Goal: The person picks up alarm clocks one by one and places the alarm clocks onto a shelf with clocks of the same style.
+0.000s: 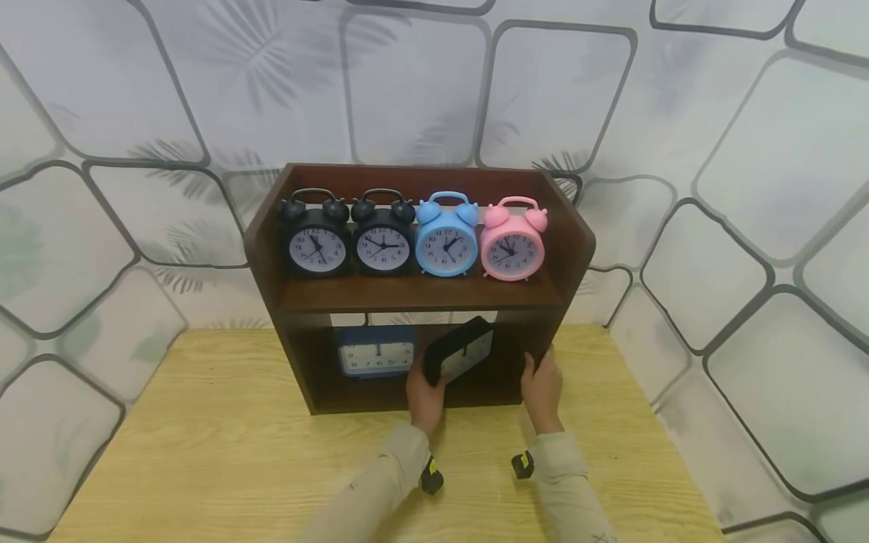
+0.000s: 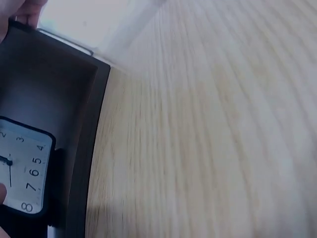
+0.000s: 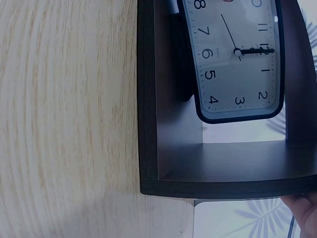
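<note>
In the head view my left hand [image 1: 426, 398] grips a black desk clock [image 1: 468, 347] by its left end, at the lower compartment of a dark brown wooden shelf [image 1: 414, 298]. The clock is tilted, its white face [image 3: 233, 74] turned outward; in the right wrist view its right end stands apart from the side panel. A blue rectangular clock [image 1: 376, 351] stands just left of it. My right hand [image 1: 543, 385] holds the shelf's right side panel low down, thumb near the front edge and fingers along the outer side, partly hidden.
On the upper level stand two black twin-bell alarm clocks [image 1: 317, 245] [image 1: 383, 243], a light blue one [image 1: 446, 245] and a pink one [image 1: 513, 249]. The shelf stands on a light wooden table [image 1: 224, 452], with patterned wall covering [image 1: 421, 98] behind and at both sides.
</note>
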`<control>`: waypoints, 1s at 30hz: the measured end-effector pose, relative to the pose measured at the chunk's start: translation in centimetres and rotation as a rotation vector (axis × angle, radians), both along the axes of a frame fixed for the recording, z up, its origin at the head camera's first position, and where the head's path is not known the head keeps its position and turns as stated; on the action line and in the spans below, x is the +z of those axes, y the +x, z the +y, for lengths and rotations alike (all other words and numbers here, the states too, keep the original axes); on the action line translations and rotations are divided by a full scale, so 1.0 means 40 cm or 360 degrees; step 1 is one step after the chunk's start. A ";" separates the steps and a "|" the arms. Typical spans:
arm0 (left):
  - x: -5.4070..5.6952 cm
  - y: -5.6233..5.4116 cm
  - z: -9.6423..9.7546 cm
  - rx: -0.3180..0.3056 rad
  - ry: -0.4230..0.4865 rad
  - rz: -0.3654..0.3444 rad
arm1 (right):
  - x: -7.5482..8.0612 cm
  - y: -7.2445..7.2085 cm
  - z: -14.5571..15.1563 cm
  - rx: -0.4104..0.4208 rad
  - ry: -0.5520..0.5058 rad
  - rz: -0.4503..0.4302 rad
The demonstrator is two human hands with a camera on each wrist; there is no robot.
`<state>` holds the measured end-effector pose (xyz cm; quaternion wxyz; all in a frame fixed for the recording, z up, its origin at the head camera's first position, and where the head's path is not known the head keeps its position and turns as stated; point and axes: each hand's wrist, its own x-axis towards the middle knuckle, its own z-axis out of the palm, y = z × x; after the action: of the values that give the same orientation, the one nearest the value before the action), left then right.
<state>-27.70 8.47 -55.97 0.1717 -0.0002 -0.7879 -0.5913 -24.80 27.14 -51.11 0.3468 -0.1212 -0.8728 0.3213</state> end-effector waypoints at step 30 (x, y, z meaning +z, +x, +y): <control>0.038 -0.015 0.004 0.0255 0.0090 -0.0433 | 0.000 -0.001 0.000 0.0007 0.0014 0.0021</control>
<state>-28.31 8.63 -54.47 0.1098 0.1475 -0.7845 -0.5923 -24.84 27.15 -51.10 0.3524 -0.1155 -0.8721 0.3191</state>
